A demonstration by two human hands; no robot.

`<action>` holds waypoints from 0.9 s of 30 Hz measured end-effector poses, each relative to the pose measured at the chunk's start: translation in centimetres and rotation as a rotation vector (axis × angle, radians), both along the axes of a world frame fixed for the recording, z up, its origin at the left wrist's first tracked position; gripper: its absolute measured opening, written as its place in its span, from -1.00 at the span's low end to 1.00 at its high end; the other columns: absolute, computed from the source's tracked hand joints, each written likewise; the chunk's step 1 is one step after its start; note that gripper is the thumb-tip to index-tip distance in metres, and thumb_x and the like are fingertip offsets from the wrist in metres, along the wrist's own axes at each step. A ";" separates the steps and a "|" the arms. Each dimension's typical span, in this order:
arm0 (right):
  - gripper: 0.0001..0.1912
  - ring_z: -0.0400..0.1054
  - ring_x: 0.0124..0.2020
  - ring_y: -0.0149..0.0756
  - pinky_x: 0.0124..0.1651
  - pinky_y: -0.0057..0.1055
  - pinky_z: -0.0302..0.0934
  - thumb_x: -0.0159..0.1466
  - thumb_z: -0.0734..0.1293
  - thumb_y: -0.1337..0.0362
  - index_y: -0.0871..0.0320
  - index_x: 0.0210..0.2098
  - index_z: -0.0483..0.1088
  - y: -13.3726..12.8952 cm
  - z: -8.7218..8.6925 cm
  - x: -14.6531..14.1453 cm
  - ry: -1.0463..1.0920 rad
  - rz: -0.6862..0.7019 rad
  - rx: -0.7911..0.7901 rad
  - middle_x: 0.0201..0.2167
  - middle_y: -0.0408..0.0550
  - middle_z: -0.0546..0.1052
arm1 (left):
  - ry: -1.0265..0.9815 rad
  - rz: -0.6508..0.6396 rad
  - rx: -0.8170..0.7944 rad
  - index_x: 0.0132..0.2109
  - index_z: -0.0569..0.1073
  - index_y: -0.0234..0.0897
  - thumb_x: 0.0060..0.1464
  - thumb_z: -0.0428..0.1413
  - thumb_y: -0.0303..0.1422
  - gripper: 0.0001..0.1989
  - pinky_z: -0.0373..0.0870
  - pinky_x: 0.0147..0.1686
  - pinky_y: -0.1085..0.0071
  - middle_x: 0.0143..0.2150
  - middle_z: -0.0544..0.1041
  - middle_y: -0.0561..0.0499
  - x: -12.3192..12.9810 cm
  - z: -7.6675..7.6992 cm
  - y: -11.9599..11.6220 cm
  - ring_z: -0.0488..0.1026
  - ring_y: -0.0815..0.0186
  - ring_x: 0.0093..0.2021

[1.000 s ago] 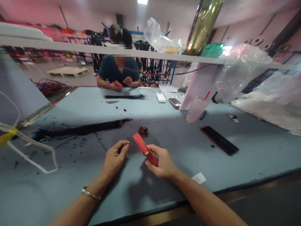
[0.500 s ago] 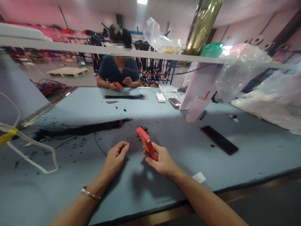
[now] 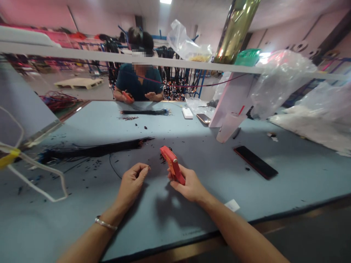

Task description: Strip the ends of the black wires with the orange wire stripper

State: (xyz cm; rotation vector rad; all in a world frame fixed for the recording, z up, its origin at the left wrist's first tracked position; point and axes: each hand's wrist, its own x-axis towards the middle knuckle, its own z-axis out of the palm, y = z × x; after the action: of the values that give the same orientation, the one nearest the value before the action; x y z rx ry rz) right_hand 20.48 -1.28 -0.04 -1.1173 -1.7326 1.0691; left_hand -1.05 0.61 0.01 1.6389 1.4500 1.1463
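Observation:
My left hand [image 3: 134, 180] is closed in a pinch on a thin black wire [image 3: 113, 168], whose tip pokes out just past the thumb. The rest of that wire curves back towards a long bundle of black wires [image 3: 101, 149] on the table. Wrapped round the handles of a red wire stripper [image 3: 172, 163] is my right hand [image 3: 190, 185]; the tool's head points up and away. A short gap separates the wire tip from the stripper. Behind the tool's head lies a small heap of dark scraps [image 3: 162, 159], partly hidden.
Across the blue-grey table [image 3: 197, 226] a co-worker [image 3: 139, 82] holds another red tool near a second wire bundle [image 3: 145, 112]. A black phone [image 3: 255, 162], a plastic cup [image 3: 230, 128] and plastic bags [image 3: 318, 113] are at right. A white cable [image 3: 61, 182] loops at left; a shelf [image 3: 170, 63] spans overhead.
My left hand has shifted slightly left with the wire, and the stripper has turned a little more upright. The co-worker's hands have moved lower and further apart.

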 end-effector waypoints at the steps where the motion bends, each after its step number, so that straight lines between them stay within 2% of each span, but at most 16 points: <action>1: -0.71 0.37 -0.35 -0.31 -0.21 -0.37 0.26 0.06 0.28 0.36 0.15 -0.19 0.36 0.0 0.0 0.0 -0.003 0.001 -0.001 -0.33 -0.11 0.49 | 0.001 -0.001 0.001 -0.36 0.47 -0.27 0.09 0.04 -0.15 -0.72 0.30 -0.29 0.44 -0.40 0.50 0.03 0.1 0.0 0.0 0.40 0.28 -0.34; 8: -0.70 0.38 -0.32 -0.31 -0.18 -0.35 0.26 0.06 0.29 0.38 0.15 -0.17 0.36 0.0 0.1 0.0 -0.009 0.009 0.003 -0.31 -0.10 0.50 | -0.017 -0.021 -0.043 -0.35 0.48 -0.27 0.08 0.05 -0.14 -0.72 0.20 -0.48 0.48 -0.51 0.41 0.09 0.7 0.4 -0.4 0.25 0.37 -0.51; 11: -0.70 0.37 -0.34 -0.32 -0.19 -0.36 0.26 0.06 0.29 0.40 0.14 -0.17 0.36 -0.1 0.2 0.0 -0.014 0.003 -0.004 -0.31 -0.11 0.50 | -0.046 -0.027 -0.052 -0.31 0.50 -0.27 0.06 0.06 -0.12 -0.71 0.20 -0.50 0.48 -0.55 0.37 0.11 0.8 0.3 -0.3 0.24 0.37 -0.54; 13: -0.70 0.37 -0.34 -0.32 -0.19 -0.37 0.26 0.06 0.29 0.40 0.14 -0.17 0.36 -0.1 0.2 0.0 -0.023 0.002 -0.005 -0.31 -0.12 0.50 | -0.050 -0.029 -0.050 -0.31 0.51 -0.27 0.05 0.07 -0.12 -0.70 0.22 -0.49 0.48 -0.55 0.39 0.10 0.9 0.1 -0.2 0.27 0.36 -0.52; 18: -0.70 0.37 -0.34 -0.33 -0.21 -0.38 0.25 0.07 0.29 0.40 0.14 -0.17 0.36 0.0 0.1 0.1 -0.025 0.000 -0.011 -0.32 -0.12 0.50 | 0.009 -0.047 -0.005 -0.34 0.50 -0.26 0.07 0.03 -0.13 -0.70 0.33 -0.31 0.42 -0.38 0.53 0.01 0.8 0.4 -0.3 0.40 0.27 -0.34; 22: -0.71 0.38 -0.32 -0.30 -0.19 -0.35 0.26 0.08 0.28 0.39 0.15 -0.17 0.36 0.0 0.1 0.1 -0.003 0.009 -0.013 -0.31 -0.10 0.50 | 0.076 -0.070 -0.061 -0.28 0.49 -0.23 0.15 -0.06 -0.15 -0.68 0.30 -0.33 0.39 -0.42 0.48 0.05 0.6 0.7 -0.6 0.35 0.27 -0.39; 27: -0.71 0.38 -0.32 -0.31 -0.18 -0.36 0.26 0.07 0.28 0.39 0.15 -0.18 0.36 0.0 0.3 0.1 0.004 0.013 -0.011 -0.32 -0.11 0.49 | -0.010 -0.062 -0.088 -0.29 0.42 -0.22 0.13 -0.04 -0.15 -0.73 0.31 -0.34 0.40 -0.40 0.43 0.05 0.5 0.6 -0.6 0.34 0.28 -0.38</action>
State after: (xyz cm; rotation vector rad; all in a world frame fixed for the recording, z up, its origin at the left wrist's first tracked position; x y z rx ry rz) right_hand 20.55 -1.28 0.24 -1.1112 -1.7349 1.0894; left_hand -0.58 0.04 0.59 1.6034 1.4136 1.0402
